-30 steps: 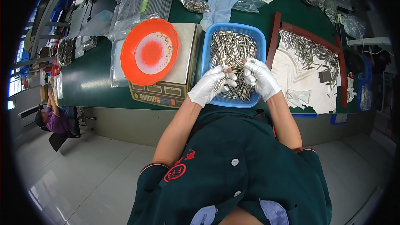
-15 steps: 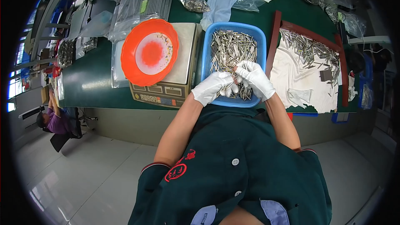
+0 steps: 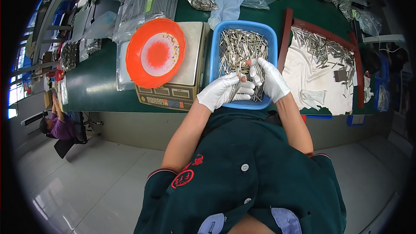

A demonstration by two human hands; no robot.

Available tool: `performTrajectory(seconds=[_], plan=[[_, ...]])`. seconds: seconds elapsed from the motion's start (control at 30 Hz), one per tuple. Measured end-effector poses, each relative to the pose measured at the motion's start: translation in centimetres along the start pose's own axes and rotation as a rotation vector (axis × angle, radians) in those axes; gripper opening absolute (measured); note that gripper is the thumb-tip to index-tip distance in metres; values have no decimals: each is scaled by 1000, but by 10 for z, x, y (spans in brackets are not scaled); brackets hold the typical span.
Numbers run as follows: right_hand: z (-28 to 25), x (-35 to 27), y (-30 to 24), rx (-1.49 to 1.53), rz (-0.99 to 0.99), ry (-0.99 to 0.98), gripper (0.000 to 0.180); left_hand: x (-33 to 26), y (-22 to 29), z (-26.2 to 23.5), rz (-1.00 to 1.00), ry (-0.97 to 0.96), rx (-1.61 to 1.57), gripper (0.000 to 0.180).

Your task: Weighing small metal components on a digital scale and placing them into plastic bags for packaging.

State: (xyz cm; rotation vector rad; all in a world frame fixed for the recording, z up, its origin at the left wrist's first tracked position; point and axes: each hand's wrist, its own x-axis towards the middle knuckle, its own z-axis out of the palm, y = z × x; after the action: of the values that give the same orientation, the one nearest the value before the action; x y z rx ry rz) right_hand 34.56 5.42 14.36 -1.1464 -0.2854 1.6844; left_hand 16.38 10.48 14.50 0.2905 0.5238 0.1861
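Shiny metal pins (image 3: 237, 47); smooth plastic basket (image 3: 245, 23); matt cloth gloves (image 3: 216, 92).

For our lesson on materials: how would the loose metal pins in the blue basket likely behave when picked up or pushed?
The metal pins look straight and shiny, so they are probably stiff and may be slippery. Their slim, rod-like shape suggests one could roll if pushed. Heaped in the blue basket, they would likely slide over one another.

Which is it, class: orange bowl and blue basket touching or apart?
Apart; the head view shows part of the scale between the orange bowl and blue basket.
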Motion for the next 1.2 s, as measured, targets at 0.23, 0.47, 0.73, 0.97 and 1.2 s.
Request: performTrajectory(seconds=[0.23, 0.47, 0.73, 0.97, 1.2], plan=[[-7, 1, 7, 259, 148, 15, 31, 2, 2, -1, 157, 70, -254, 22], [-23, 10, 24, 395, 212, -114, 29, -1, 5, 2, 177, 81, -272, 23], [-18, 7, 25, 346, 264, -11, 30, -4, 3, 0, 159, 47, -286, 24], [-23, 9, 35, 382, 285, 23, 28, -7, 1, 5, 170, 35, -272, 24], [-31, 14, 42, 423, 315, 63, 26, -8, 1, 9, 138, -31, -425, 25]])
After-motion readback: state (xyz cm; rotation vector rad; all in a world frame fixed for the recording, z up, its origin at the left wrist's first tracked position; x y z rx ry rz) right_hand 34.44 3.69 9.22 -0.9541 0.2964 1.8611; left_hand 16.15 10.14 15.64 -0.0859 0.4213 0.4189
